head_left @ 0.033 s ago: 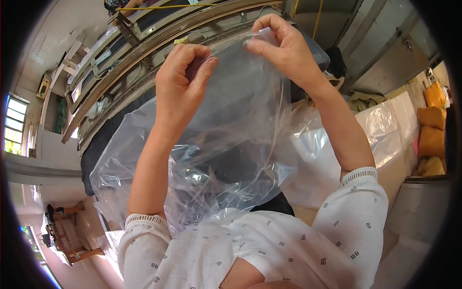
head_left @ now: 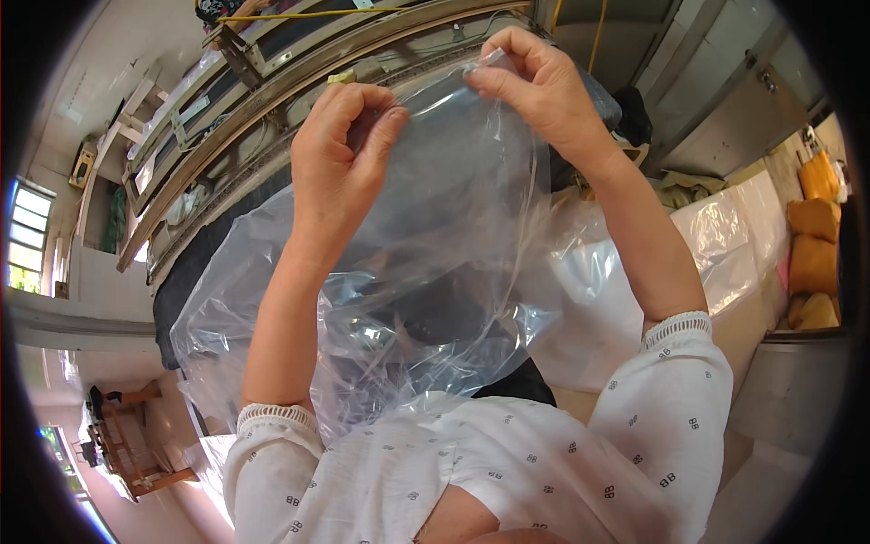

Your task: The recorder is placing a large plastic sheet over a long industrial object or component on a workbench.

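Observation:
A large clear plastic sheet (head_left: 453,181) spreads in front of me, its upper edge stretched between my two hands. My left hand (head_left: 349,136) is closed, with thumb and fingers pinching that edge. On the other side, my right hand (head_left: 539,86) pinches the edge's right end, and a small folded bit of plastic pokes up past the fingertips. Below the hands the plastic falls in loose, shiny wrinkles towards my lap. Whether it is a single layer or a bag, I cannot tell.
Beyond my hands runs a long metal frame machine (head_left: 263,118) with rails. Dark cloth (head_left: 213,245) lies under the plastic. To the right are more plastic sheets (head_left: 716,245) and orange-brown bundles (head_left: 814,245). A person's arm (head_left: 249,9) shows at the top.
My right hand has shifted slightly right, and the plastic's upper edge between my hands looks tauter. My left hand stays nearly in place.

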A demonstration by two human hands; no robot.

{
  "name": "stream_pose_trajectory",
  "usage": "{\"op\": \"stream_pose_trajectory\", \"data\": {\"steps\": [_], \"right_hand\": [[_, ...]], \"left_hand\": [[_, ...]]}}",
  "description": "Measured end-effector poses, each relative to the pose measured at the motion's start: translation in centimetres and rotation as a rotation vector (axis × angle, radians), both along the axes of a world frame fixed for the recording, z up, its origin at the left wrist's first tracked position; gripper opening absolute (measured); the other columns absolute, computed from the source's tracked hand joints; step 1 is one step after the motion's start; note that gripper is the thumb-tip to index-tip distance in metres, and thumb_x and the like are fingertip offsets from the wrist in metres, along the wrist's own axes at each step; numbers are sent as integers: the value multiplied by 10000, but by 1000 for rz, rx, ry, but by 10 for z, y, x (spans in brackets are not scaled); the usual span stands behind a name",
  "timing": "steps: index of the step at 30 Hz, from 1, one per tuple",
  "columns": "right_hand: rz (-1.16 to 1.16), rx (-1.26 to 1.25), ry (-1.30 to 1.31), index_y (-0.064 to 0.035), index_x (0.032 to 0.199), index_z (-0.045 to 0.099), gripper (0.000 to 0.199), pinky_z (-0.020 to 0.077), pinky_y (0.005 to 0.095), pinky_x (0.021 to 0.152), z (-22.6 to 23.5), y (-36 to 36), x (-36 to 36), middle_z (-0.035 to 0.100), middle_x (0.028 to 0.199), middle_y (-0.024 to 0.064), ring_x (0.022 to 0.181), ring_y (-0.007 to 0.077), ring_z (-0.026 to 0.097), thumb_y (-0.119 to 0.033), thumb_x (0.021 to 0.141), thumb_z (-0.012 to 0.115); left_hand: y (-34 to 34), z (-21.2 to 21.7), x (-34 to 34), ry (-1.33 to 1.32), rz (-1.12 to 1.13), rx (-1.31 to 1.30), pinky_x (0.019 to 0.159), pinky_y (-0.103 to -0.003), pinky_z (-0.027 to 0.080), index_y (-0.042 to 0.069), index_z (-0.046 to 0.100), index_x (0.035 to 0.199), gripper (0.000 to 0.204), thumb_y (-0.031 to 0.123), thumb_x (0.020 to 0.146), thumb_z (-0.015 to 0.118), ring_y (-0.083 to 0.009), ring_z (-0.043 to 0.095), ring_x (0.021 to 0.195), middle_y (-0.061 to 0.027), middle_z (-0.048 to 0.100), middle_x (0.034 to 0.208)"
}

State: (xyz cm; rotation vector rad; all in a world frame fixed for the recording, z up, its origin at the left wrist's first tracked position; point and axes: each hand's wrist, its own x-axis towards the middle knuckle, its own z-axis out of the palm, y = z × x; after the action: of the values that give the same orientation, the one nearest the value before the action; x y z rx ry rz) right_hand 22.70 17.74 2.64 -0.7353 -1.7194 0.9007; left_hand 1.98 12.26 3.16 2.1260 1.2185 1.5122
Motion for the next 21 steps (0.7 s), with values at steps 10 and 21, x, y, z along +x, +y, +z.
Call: {"op": "stream_pose_trajectory", "data": {"steps": [10, 21], "right_hand": [[432, -496, 700, -49, 920, 586, 209, 438, 214, 658, -6, 18, 37, 575, 762, -18, 722, 85, 562, -240, 871, 516], [548, -326, -58, -88, 903, 524, 260, 378, 206, 632, 10, -14, 8, 502, 770, -37, 676, 68, 467, -289, 780, 635]], "left_hand": [[1, -17, -19, -193, -183, -426, 638, -194, 392, -1, 567, 841, 125, 123, 847, 579, -52, 463, 684, 26, 533, 755], [28, -5, -39, -66, -217, -485, 670, -196, 392, 7, 604, 887, 191, 195, 863, 577, -40, 473, 756, 35, 568, 797]]}}
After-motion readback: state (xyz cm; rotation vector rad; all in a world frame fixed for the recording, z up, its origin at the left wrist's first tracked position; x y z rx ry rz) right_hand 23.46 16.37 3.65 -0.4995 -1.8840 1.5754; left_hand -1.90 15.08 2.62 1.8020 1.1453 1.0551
